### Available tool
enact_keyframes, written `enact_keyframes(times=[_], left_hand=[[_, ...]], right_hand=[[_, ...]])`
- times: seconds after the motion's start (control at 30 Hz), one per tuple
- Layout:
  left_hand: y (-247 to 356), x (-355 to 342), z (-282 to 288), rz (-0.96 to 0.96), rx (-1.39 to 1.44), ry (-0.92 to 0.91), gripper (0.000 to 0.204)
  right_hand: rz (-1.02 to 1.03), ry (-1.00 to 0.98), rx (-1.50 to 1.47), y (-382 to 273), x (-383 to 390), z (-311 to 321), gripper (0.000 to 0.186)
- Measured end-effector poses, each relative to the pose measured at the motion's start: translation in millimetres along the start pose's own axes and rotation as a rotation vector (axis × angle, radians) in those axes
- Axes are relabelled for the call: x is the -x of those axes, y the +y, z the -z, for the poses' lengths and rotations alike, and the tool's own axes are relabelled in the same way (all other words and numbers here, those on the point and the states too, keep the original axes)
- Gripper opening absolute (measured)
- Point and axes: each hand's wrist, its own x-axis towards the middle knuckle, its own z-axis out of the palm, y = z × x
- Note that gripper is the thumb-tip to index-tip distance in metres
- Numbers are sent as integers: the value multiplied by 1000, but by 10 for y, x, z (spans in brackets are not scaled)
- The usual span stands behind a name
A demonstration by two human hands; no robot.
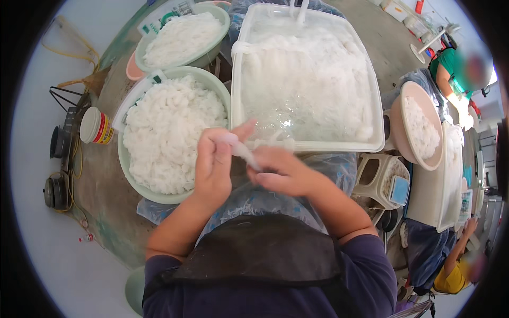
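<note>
Between my hands, above the gap separating the round basin and the tub, stretches a thin white wad of wet fibre (244, 154). My left hand (213, 164) has one end wrapped over its fingers, with the thumb against it. My right hand (281, 170) pinches the other end, its fingers slightly blurred. Just left is a pale green round basin (123, 159) heaped with white fluffy lumps (172, 132). Ahead stands a white rectangular tub (380, 130) holding water and a thick layer of white fibre (323, 85).
A second green basin (225, 26) of white fibre stands at the far left, near a lidded bucket (95, 126). Right of the tub are a plastic stool (379, 177) and a pink basin (440, 127). Two people (450, 74) work at another tub (445, 196).
</note>
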Motion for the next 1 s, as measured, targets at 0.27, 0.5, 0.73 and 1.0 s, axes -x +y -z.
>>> enact_keyframes(times=[0.27,0.5,0.73,1.0], left_hand=[[134,-123,597,196,-216,-167,26],[-512,16,4,831,510,17,37],[-786,-61,459,653,399,99,31],[-658,245,405,654,219,1,33]], right_hand=[[51,517,368,214,-13,148,26],[259,50,232,236,-31,-116,13],[-210,649,746,788,556,31,16],[-310,653,936,849,450,53,19]])
